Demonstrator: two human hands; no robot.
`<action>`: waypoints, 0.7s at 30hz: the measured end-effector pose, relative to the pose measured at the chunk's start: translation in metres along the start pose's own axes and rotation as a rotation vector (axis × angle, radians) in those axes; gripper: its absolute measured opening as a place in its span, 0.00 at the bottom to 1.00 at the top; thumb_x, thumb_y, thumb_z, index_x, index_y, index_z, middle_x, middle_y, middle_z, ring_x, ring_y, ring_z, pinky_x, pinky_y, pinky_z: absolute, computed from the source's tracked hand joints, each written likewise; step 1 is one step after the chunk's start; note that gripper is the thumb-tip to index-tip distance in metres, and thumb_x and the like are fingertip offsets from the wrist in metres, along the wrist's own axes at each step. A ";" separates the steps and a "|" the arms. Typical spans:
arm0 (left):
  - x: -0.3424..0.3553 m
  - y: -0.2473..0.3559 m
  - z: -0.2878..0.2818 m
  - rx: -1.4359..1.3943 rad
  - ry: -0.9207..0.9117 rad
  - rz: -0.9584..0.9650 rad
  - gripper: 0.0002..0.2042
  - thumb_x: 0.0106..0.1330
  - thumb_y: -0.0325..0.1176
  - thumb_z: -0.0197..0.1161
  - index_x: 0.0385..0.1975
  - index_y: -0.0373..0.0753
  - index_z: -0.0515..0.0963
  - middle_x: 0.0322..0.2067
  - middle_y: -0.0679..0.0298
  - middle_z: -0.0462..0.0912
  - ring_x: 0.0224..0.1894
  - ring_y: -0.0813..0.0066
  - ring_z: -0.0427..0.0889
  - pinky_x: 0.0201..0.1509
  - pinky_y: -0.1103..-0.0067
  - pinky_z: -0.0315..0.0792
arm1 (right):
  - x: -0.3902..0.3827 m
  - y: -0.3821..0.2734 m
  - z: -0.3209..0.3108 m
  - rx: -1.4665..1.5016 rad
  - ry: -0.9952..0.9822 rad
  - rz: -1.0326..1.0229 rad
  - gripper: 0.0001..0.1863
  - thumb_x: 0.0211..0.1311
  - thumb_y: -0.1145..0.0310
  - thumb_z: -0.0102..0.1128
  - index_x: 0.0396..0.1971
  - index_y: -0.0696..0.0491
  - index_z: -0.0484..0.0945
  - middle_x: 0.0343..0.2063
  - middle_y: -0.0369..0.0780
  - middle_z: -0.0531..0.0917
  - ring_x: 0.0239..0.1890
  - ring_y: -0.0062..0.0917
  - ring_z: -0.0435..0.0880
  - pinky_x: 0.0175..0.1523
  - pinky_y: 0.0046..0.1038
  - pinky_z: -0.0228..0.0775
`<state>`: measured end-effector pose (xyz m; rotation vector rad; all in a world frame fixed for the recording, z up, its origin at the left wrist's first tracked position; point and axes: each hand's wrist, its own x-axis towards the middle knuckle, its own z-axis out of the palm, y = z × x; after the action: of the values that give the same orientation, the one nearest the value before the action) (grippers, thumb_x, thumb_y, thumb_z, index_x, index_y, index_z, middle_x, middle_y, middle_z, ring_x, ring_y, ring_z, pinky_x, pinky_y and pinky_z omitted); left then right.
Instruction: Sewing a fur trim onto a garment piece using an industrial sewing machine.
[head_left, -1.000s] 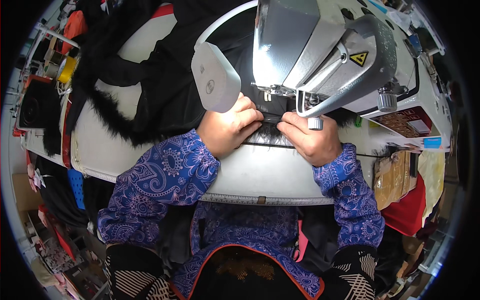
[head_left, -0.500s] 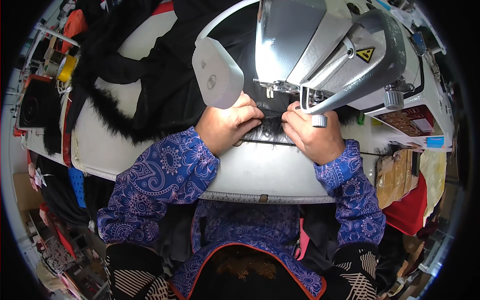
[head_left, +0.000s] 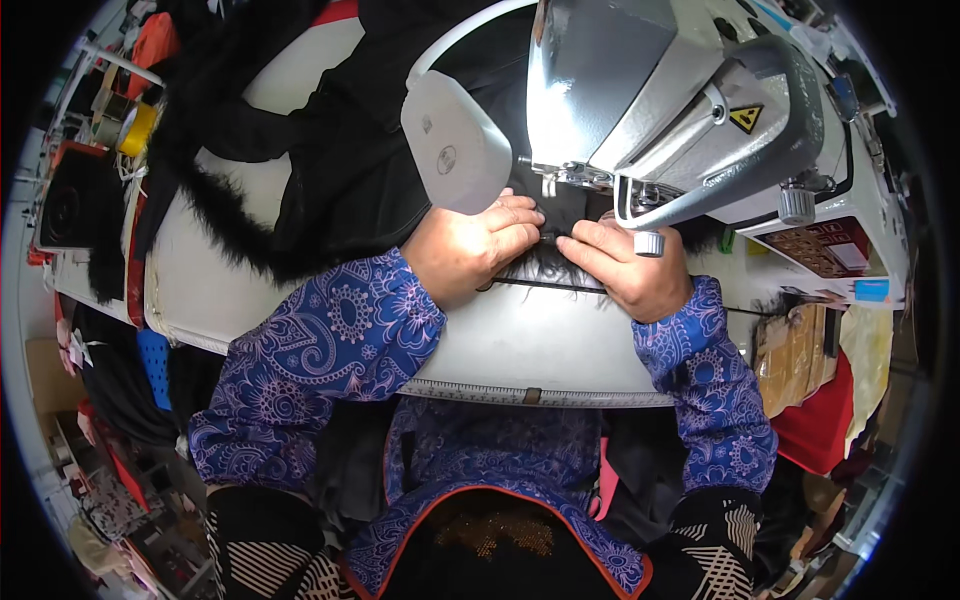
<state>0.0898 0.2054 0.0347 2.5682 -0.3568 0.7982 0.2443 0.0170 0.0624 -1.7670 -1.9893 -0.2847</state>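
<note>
Black cloth with a dark fur edging lies under the head of a white and grey sewing machine. Just in front of the presser foot, my left hand has its fingers closed on the cloth's edge. To its right, my right hand pinches the same edge, index finger and thumb pointing left. Only a small gap parts the two sets of fingertips. Part of my right hand is behind the machine's metal guard, and the lamp-like white box overhangs my left wrist area.
A measuring tape runs along the table's front edge. More black fur trim trails over the white tabletop at left. A yellow tape roll and dark speaker stand far left; a brown taped packet lies at right.
My hands have come closer together at the cloth's edge, the right one's fingertips shifting left. The whole view has moved a little, so the machine appears farther right.
</note>
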 end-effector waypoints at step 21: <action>0.017 -0.023 -0.002 0.220 -0.087 -0.117 0.08 0.61 0.31 0.66 0.40 0.44 0.82 0.39 0.58 0.86 0.45 0.62 0.86 0.61 0.63 0.75 | -0.004 0.031 0.028 0.148 -0.044 0.341 0.08 0.59 0.69 0.70 0.35 0.58 0.87 0.31 0.42 0.89 0.32 0.27 0.88 0.40 0.26 0.80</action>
<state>0.1108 0.2241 0.0387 2.8051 -0.1493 0.7205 0.2695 0.0305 0.0316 -1.9862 -1.6515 0.0122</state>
